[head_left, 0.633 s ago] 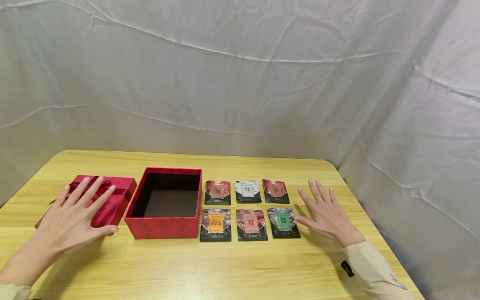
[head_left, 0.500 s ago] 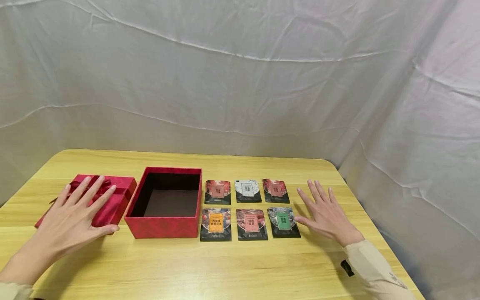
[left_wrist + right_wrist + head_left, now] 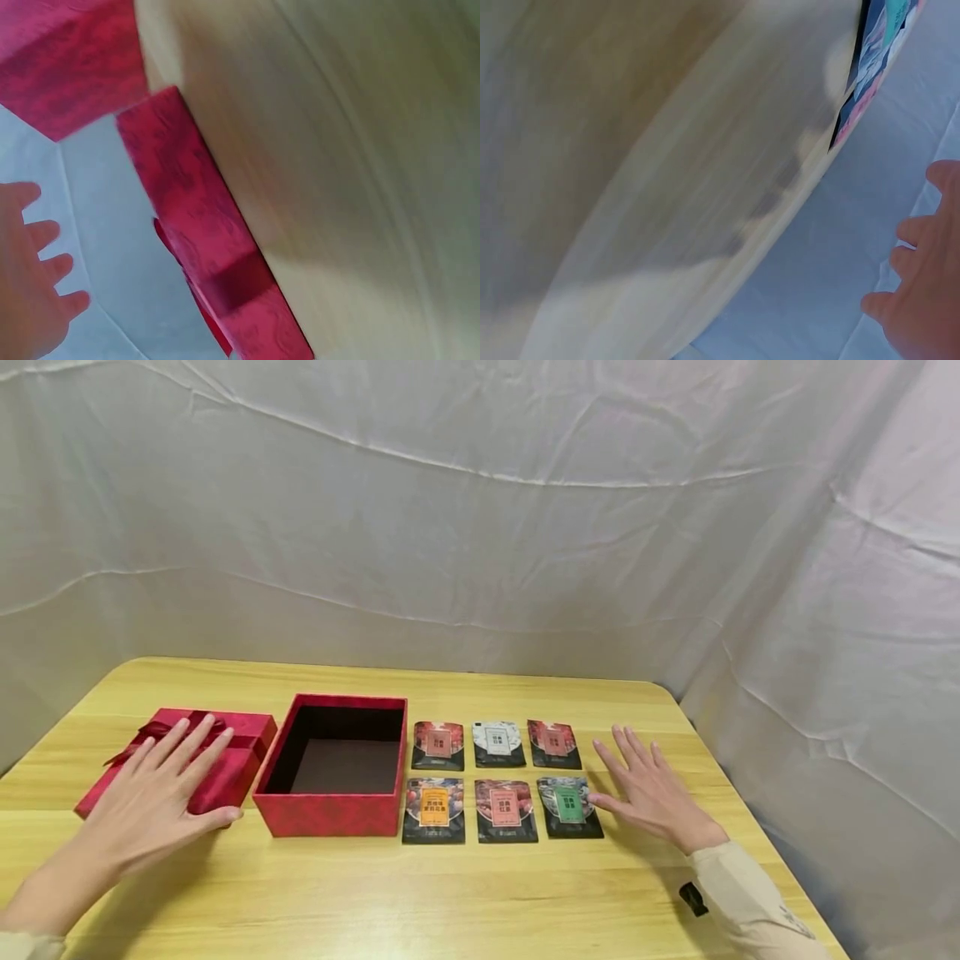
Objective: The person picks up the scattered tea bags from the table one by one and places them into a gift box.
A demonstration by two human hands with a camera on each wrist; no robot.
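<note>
My left hand, fingers spread, is held over a red box lid tied with a dark red ribbon bow. The left wrist view shows a gap between that hand and the lid. Beside the lid stands an uncovered red box with a dark, bare inside. Flat sachets with Chinese print lie in two rows to its right, among them an orange-labelled sachet and a green-labelled sachet. My right hand hovers with spread fingers just right of the green-labelled one, holding nothing.
Everything lies on a yellow wood-grain table with rounded far corners. Pale creased cloth hangs behind it and along the right side. A small black strap shows by the right sleeve.
The head view has shifted very slightly, so the box, lid and sachets appear a little further right. Both hands keep nearly the same place and spread.
</note>
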